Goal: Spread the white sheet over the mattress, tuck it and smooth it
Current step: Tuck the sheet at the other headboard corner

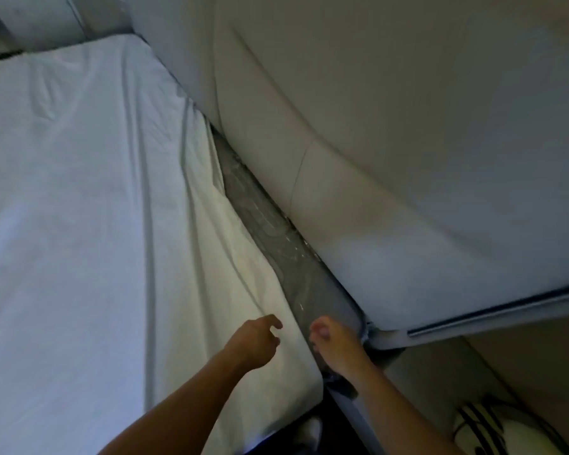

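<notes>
The white sheet (89, 208) lies over most of the mattress, with long creases running toward its head end. A strip of grey patterned mattress (260, 224) shows bare along the edge next to the padded headboard. My left hand (255, 339) hovers just above the sheet's near corner with fingers loosely curled, holding nothing. My right hand (334, 343) is over the bare mattress corner, fingers curled; whether it grips anything I cannot tell.
A pale padded headboard (408, 142) rises along the right. A white frame rail (473, 320) runs below it. A black-and-white striped cushion (493, 431) lies at the bottom right. A second pale panel (40, 18) stands at the far top left.
</notes>
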The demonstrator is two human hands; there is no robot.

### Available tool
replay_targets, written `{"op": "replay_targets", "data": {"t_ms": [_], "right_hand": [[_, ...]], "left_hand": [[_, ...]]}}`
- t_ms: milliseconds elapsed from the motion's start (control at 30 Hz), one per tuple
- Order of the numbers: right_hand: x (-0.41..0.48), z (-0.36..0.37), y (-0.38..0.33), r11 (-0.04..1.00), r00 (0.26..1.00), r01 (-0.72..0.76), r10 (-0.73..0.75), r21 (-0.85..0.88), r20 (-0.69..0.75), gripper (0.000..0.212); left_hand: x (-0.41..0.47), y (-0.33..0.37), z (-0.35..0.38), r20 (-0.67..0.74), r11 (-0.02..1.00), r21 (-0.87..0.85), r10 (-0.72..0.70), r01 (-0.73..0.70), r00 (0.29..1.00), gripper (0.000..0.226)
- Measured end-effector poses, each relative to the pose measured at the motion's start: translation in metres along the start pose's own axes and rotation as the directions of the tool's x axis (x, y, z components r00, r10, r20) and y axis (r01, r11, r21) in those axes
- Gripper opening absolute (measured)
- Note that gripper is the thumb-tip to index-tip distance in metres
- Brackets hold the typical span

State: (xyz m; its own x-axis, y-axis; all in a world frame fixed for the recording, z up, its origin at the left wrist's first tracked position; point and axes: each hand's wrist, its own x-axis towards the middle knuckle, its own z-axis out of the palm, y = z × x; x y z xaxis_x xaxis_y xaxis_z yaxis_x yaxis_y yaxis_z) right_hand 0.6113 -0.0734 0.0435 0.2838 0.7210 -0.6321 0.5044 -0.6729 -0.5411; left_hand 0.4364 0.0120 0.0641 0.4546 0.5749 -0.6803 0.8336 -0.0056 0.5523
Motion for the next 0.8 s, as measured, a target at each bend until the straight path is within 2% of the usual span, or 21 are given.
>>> {"op": "replay_targets", "data": {"t_ms": [167,267,367,433,500,567,633,733,800], "right_hand": [[0.095,0.034,0.035,0.999,0.992,0.041,-0.044,0.027,0.121,0.013],[0.143,0.054,0.057,0.979,0.989,-0.086,0.063,0.183,0.13,0.018],[0.171,0.077,0.068,0.931,0.974,-0.178,0.12,0.318,0.194,0.042],[0.178,0.091,0.071,0.947,0.962,-0.173,0.103,0.271,0.254,0.063],[0.178,0.099,0.075,0.94,0.931,-0.21,0.108,0.27,0.349,0.07],[0.171,0.099,0.079,0.95,0.868,-0.241,0.118,0.2,0.483,0.062],[0.163,0.095,0.085,0.979,0.827,-0.19,0.117,0.076,0.55,0.051],[0.146,0.077,0.086,0.997,0.854,-0.076,0.054,0.021,0.518,0.035],[0.133,0.062,0.083,0.997,0.887,-0.04,0.003,0.071,0.462,0.034]], "left_hand": [[0.077,-0.029,0.039,-0.007,0.993,-0.083,-0.085,0.084,0.996,0.036],[0.105,-0.054,0.059,0.062,0.989,-0.09,-0.112,0.118,0.992,0.038],[0.119,-0.074,0.074,0.077,0.983,-0.074,-0.161,0.167,0.984,0.04],[0.124,-0.082,0.081,0.075,0.973,-0.094,-0.205,0.211,0.976,0.042],[0.127,-0.084,0.087,0.085,0.969,-0.093,-0.223,0.23,0.971,0.048],[0.129,-0.083,0.092,0.101,0.966,-0.091,-0.233,0.242,0.967,0.061],[0.13,-0.077,0.096,0.14,0.956,-0.098,-0.26,0.275,0.955,0.082],[0.13,-0.061,0.095,0.278,0.926,-0.173,-0.282,0.337,0.918,0.112],[0.128,-0.046,0.088,0.373,0.85,-0.312,-0.3,0.423,0.878,0.114]]}}
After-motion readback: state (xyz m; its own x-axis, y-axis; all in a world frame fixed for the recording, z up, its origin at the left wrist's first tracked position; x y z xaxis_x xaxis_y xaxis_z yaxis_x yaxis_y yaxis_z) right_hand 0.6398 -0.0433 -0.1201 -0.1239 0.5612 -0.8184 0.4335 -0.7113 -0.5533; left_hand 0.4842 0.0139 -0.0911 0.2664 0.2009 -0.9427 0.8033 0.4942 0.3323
